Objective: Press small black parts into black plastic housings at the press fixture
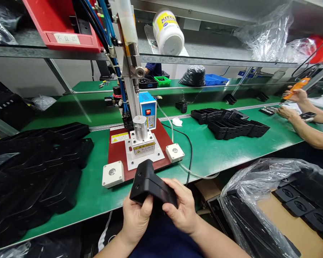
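A black plastic housing (146,181) with two small holes on its near face is held over the bench's front edge by both my hands. My left hand (136,216) grips its lower left end, thumb up on the side. My right hand (181,206) wraps its right end, fingers curled over the top. Just beyond stands a small press (141,134) on a dark red base plate (118,156), with a metal cylinder, a yellow warning label and two white push-button boxes (112,173) at the front corners.
Black moulded trays (37,168) are piled at the left. A row of black housings (228,123) lies at the right, where another person's hands (292,105) hold an orange tool. A plastic-lined carton of black parts (298,204) sits at the lower right.
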A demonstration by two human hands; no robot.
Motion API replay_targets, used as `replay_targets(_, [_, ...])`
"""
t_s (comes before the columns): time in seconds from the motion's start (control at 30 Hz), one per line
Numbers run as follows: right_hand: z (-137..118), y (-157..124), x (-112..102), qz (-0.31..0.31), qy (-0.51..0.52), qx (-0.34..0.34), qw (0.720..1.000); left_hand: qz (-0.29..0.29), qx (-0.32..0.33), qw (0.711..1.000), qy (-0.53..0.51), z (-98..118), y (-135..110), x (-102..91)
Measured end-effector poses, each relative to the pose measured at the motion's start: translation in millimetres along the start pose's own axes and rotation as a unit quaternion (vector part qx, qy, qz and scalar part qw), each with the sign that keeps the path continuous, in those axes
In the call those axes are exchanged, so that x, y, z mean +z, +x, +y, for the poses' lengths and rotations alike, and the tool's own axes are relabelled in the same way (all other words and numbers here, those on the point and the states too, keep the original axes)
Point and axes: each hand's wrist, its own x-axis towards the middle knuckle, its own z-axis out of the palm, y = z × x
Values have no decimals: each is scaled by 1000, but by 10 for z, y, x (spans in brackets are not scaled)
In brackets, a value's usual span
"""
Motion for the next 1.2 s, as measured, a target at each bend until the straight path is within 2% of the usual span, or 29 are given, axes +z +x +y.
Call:
replay_targets(0.1, [-15, -18, 17, 7, -6, -12, 1000, 7, 57, 998, 32, 54, 2, 13])
replay_targets(0.17, [-14, -28, 16, 12, -10, -15, 1000, 5, 65, 997, 37, 82, 11, 20])
replay_targets(0.3, [20, -58, -17, 36, -49, -40, 997, -54, -1, 998, -27, 151, 27, 58])
replay_targets(0.4, [67, -88, -20, 87, -138, -80, 983, -97, -53, 986, -126, 214, 33, 140])
replay_targets(0.47, [99, -113, 14, 118, -193, -113, 967, -85, -83, 978, -173, 239, 47, 217])
replay_targets(0.53, [121, -141, 65, 135, -217, -146, 956, -44, -111, 976, -181, 241, 70, 287])
replay_targets(0.63, [119, -187, 97, 133, -196, -151, 960, -4, -127, 979, -162, 208, 97, 323])
replay_targets(0.73, [87, -226, 16, 73, -127, -81, 986, -4, -118, 980, -158, 154, 83, 247])
replay_targets(0.8, [67, -248, -72, 9, -46, 24, 999, -5, -110, 982, -151, 113, 56, 161])
replay_targets(0.87, [52, -266, -147, -48, 53, 146, 987, -15, -106, 985, -137, 76, 31, 84])
replay_targets(0.93, [42, -279, -191, -71, 115, 227, 965, -32, -111, 986, -123, 56, 18, 41])
replay_targets(1.2, [31, -289, -224, -63, 147, 278, 947, -51, -107, 987, -105, 187, 23, 111])
